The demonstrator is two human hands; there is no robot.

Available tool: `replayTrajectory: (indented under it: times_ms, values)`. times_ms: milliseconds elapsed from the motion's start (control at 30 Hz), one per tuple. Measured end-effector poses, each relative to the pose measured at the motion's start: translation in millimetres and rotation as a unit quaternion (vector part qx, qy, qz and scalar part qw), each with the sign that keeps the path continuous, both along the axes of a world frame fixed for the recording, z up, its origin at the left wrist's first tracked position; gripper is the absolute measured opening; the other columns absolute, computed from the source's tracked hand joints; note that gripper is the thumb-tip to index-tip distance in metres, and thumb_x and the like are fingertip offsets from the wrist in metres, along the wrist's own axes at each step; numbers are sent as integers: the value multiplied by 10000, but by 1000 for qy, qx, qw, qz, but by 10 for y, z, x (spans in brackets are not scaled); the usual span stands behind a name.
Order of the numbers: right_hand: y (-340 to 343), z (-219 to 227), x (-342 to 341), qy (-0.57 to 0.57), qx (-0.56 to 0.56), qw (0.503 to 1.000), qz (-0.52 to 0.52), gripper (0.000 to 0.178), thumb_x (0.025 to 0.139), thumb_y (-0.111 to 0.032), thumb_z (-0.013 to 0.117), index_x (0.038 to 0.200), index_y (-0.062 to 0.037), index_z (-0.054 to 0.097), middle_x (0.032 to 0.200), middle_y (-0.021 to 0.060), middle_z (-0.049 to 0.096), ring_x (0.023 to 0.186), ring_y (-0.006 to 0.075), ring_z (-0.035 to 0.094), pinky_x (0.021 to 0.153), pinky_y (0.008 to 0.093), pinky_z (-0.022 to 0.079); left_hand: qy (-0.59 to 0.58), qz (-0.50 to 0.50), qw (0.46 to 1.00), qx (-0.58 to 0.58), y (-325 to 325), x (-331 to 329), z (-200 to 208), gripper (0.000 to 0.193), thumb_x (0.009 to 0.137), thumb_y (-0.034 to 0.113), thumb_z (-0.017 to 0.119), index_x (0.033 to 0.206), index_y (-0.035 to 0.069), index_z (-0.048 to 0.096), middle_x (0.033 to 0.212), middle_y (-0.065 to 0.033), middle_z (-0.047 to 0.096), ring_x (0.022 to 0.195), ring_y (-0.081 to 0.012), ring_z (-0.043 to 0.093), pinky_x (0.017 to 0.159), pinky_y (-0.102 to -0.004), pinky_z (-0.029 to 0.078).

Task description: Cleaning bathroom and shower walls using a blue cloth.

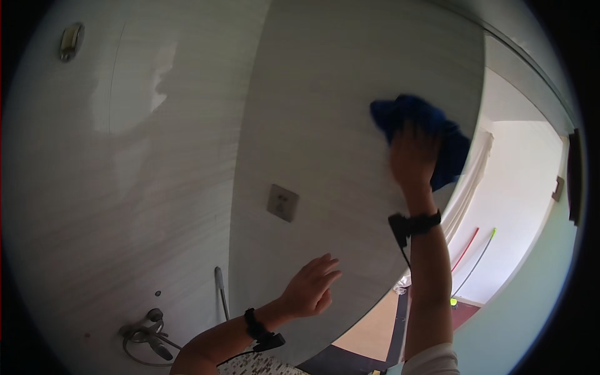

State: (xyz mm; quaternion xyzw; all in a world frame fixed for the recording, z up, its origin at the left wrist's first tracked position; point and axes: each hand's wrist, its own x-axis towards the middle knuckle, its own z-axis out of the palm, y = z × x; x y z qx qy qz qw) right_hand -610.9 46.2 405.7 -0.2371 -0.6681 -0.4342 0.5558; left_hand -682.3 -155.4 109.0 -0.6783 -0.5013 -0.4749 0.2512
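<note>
My right hand (414,153) is raised high and presses a crumpled blue cloth (451,156) against the light grey wall (325,112), close to the wall's right edge. The cloth spreads out past the fingers to both sides, and the fingers look slightly smeared by motion. Lower down and to the left, my left hand (310,289) hangs in front of the same wall with its fingers loosely apart and nothing in it. A dark band with a small black device sits on each wrist.
A square socket plate (283,202) is on the wall above my left hand. At the lower left are a shower mixer (150,331) with a hose and a grey-handled pole (220,290). On the right, a doorway opens onto a room with a curtain (469,187) and two thin poles (476,259).
</note>
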Motion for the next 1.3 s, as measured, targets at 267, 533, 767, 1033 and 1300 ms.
replayTrajectory:
  times_ms: [267, 533, 767, 1033, 1300]
  values:
    - [-365, 413, -958, -35, 14, 999, 30, 396, 1032, -308, 522, 1304, -34, 610, 1200, 172, 687, 1140, 366, 644, 1048, 534, 441, -51, 14, 998, -20, -104, -430, -198, 442, 855, 67, 628, 1288, 21, 555, 1450, -227, 502, 1405, -440, 455, 1137, -550, 411]
    - [-426, 438, -1415, -82, 50, 995, -10, 412, 1051, -331, 502, 1315, -22, 575, 1219, 178, 697, 891, 371, 721, 816, 488, 560, -129, -42, 987, -83, -286, -496, -637, 408, 882, 81, 650, 1280, 40, 567, 1439, -200, 524, 1408, -419, 462, 1118, -528, 422]
    - [-592, 601, -1941, -79, 13, 995, 54, 365, 1054, -293, 460, 1207, -52, 687, 1019, 182, 755, 970, 337, 715, 865, 493, 527, -216, -52, 959, -178, -978, -673, -1394, 299, 908, 106, 650, 1198, 36, 635, 1287, -164, 641, 1232, -373, 603, 1019, -479, 493]
    - [-728, 472, -2842, -158, 38, 982, 97, 302, 1007, -245, 514, 1114, -33, 701, 1089, 163, 738, 978, 313, 717, 859, 496, 537, -492, 44, 841, -220, -2010, -875, -2171, 142, 968, 118, 655, 1047, 40, 743, 923, -102, 764, 782, -168, 726, 700, -311, 565]
    - [-1229, -799, -3596, -146, -67, 970, 183, 406, 937, -163, 578, 1316, -27, 634, 1421, 226, 567, 1364, 393, 489, 1194, 547, 303, -648, 77, 743, -151, -2449, -770, -2588, 141, 979, 68, 637, 1029, -43, 709, 922, -126, 772, 858, -149, 730, 793, -290, 566]
